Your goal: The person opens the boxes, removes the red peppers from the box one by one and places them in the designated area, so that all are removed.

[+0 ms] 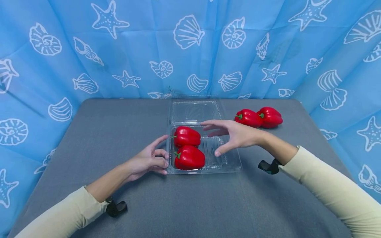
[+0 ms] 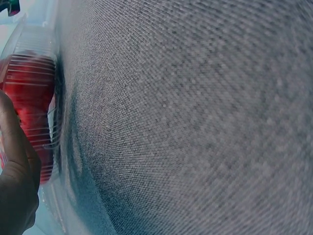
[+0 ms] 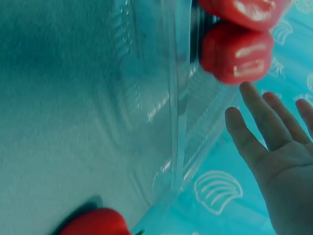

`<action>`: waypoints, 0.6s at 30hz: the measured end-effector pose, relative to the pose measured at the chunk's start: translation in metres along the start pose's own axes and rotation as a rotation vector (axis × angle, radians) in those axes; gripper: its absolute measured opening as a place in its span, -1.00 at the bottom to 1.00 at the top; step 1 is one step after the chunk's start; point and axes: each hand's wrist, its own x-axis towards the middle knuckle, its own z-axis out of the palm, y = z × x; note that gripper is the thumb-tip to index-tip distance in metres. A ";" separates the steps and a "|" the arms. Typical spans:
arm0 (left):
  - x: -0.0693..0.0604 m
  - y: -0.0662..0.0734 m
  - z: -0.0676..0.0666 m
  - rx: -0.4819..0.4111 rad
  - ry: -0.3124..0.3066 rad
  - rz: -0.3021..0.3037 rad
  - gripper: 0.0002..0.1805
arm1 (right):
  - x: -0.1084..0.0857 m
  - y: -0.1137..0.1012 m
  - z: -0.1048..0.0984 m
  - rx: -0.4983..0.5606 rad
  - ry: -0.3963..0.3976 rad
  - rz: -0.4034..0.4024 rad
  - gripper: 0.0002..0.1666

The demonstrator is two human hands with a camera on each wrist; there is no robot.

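A clear plastic clamshell box (image 1: 209, 168) stands on the table with its lid (image 1: 194, 111) folded back. Two red bell peppers lie side by side in its left part: a rear pepper (image 1: 187, 136) and a front pepper (image 1: 190, 158), stems facing left. My left hand (image 1: 150, 160) is at the box's left wall, index finger stretched along it and the others loosely bent; firm contact cannot be told. Over the box's right part hovers my right hand (image 1: 235, 134), fingers and thumb spread with nothing between them. The right wrist view shows these fingers (image 3: 261, 115) apart from the peppers.
Behind my right hand, two more red bell peppers, a left one (image 1: 248, 118) and a right one (image 1: 270, 117), lie touching at the table's back right. A grey cloth covers the table (image 1: 119, 125). A blue shell-print curtain (image 1: 134, 53) hangs behind it and at both sides.
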 end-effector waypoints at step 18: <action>-0.001 0.001 0.000 -0.014 -0.013 0.006 0.00 | 0.023 0.007 0.028 0.110 -0.208 0.034 0.00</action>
